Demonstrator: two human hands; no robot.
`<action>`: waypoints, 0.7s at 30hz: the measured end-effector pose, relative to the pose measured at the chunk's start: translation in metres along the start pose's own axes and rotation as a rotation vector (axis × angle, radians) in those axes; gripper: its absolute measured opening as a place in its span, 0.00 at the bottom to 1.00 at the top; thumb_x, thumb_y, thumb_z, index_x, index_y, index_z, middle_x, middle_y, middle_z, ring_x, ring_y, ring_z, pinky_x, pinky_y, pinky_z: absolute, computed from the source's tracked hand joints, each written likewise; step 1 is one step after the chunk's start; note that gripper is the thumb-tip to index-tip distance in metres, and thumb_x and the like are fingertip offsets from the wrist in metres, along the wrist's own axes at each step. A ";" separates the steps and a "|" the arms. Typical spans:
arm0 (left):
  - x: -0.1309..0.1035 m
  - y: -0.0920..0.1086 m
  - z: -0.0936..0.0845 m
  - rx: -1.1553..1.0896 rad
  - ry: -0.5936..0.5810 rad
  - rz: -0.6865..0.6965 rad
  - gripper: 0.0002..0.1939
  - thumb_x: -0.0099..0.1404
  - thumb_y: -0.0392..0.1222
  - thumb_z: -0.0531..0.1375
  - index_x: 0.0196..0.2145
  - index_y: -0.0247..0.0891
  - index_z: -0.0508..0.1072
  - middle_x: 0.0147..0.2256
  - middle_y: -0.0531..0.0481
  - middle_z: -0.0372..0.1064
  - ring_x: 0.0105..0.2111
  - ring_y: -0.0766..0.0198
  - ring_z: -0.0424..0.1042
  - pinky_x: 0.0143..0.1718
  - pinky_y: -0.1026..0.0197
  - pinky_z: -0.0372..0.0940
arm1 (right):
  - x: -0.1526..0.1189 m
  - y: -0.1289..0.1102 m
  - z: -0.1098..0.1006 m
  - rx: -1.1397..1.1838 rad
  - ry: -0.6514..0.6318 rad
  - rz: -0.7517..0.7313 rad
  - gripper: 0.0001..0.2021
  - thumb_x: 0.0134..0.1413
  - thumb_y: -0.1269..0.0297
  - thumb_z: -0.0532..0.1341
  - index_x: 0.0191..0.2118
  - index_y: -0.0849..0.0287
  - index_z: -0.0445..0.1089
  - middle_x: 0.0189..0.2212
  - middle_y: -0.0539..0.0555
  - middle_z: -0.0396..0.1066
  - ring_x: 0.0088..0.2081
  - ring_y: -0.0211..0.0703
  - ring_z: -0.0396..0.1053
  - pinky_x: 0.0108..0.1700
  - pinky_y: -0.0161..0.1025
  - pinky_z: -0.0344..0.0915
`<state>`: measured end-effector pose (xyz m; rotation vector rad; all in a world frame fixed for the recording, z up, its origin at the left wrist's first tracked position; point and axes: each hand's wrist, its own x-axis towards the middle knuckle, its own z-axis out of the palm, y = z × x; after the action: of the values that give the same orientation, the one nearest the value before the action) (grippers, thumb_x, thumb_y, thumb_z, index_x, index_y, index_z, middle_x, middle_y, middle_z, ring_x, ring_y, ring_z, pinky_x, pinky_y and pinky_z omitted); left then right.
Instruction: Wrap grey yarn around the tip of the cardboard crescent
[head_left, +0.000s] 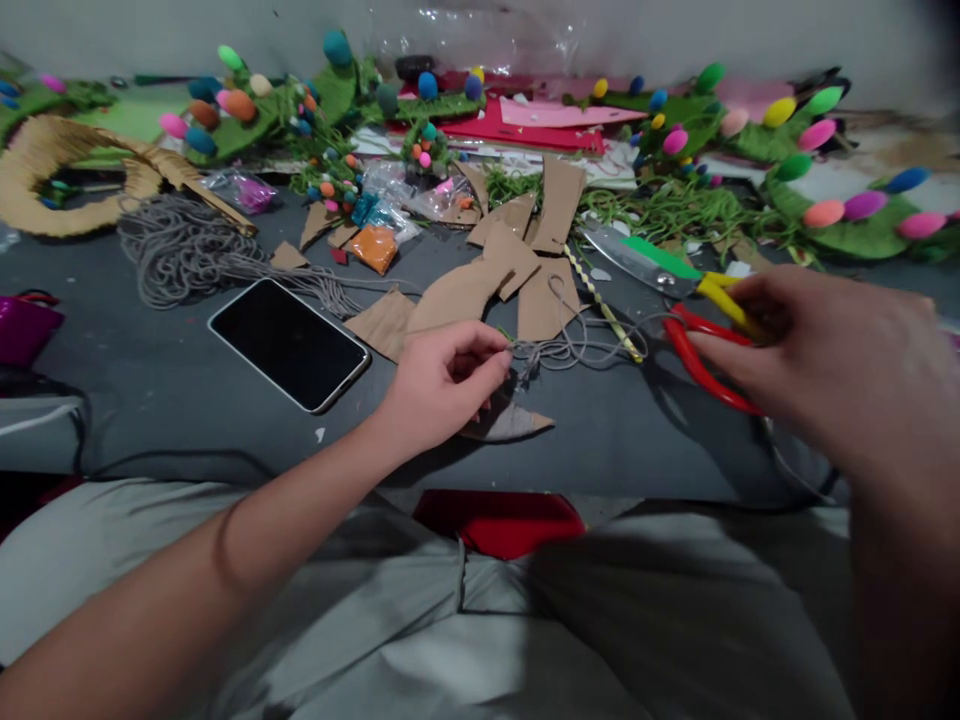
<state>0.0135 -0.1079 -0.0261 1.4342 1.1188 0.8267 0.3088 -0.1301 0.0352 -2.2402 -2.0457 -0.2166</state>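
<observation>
My left hand is closed in a pinch on grey cord, whose loose loops spread to the right over the table. Below those fingers lies a pointed cardboard piece, partly covered in grey and partly hidden by the hand. My right hand grips scissors by their red and yellow handles, with the blades pointing away to the upper left. A strand of cord runs near the handles. Between the hands, a thin yellow patterned stick lies by the cord.
Cardboard scraps lie beyond my left hand. A phone rests left of it, near a heap of grey cord and a straw-coloured ring. Green decorations with coloured egg shapes line the back. An orange packet lies mid-table.
</observation>
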 end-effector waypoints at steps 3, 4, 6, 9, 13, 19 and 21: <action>0.000 0.001 -0.002 -0.021 -0.033 0.008 0.08 0.67 0.43 0.63 0.39 0.36 0.72 0.28 0.52 0.71 0.19 0.71 0.68 0.16 0.71 0.66 | 0.011 -0.007 0.011 -0.002 -0.065 0.039 0.22 0.54 0.49 0.63 0.49 0.59 0.73 0.38 0.62 0.77 0.35 0.54 0.70 0.31 0.42 0.54; 0.000 0.002 -0.002 -0.033 -0.040 0.007 0.08 0.67 0.43 0.62 0.39 0.36 0.71 0.29 0.52 0.71 0.19 0.71 0.68 0.16 0.71 0.65 | 0.013 -0.008 0.015 0.019 -0.074 0.024 0.22 0.55 0.51 0.62 0.49 0.60 0.73 0.40 0.62 0.77 0.36 0.54 0.70 0.32 0.42 0.56; 0.000 0.004 -0.002 -0.058 -0.046 0.005 0.08 0.68 0.43 0.62 0.40 0.36 0.70 0.30 0.51 0.72 0.19 0.72 0.67 0.16 0.71 0.65 | 0.015 -0.007 0.023 0.065 -0.085 -0.020 0.20 0.57 0.54 0.62 0.50 0.62 0.72 0.41 0.64 0.77 0.38 0.54 0.71 0.35 0.42 0.58; 0.000 0.005 -0.001 -0.061 -0.057 0.018 0.09 0.70 0.44 0.60 0.39 0.35 0.70 0.31 0.50 0.72 0.20 0.72 0.67 0.16 0.71 0.65 | 0.018 -0.004 0.033 0.110 -0.112 -0.076 0.19 0.60 0.55 0.61 0.49 0.65 0.72 0.41 0.65 0.76 0.38 0.52 0.70 0.37 0.42 0.60; 0.000 0.005 -0.002 -0.033 -0.074 0.026 0.10 0.70 0.46 0.60 0.40 0.35 0.72 0.30 0.50 0.72 0.21 0.72 0.67 0.18 0.71 0.64 | 0.022 0.004 0.038 0.067 -0.174 -0.161 0.19 0.62 0.58 0.59 0.51 0.68 0.73 0.43 0.68 0.75 0.42 0.55 0.71 0.41 0.44 0.64; -0.002 0.001 -0.003 0.111 -0.082 0.120 0.11 0.69 0.47 0.62 0.40 0.37 0.77 0.28 0.52 0.72 0.22 0.71 0.68 0.23 0.70 0.64 | 0.010 -0.013 0.022 0.119 0.112 -0.253 0.17 0.61 0.65 0.56 0.51 0.64 0.75 0.51 0.67 0.71 0.54 0.58 0.68 0.59 0.51 0.63; -0.002 0.000 -0.002 0.149 -0.083 0.140 0.12 0.68 0.48 0.62 0.40 0.37 0.79 0.30 0.51 0.75 0.24 0.69 0.70 0.25 0.69 0.64 | 0.000 -0.033 0.016 0.298 0.249 -0.287 0.13 0.61 0.67 0.57 0.47 0.59 0.76 0.49 0.62 0.73 0.53 0.55 0.69 0.58 0.50 0.64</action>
<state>0.0108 -0.1088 -0.0252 1.6714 1.0428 0.7867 0.2768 -0.1243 0.0191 -1.6576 -2.0940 -0.1863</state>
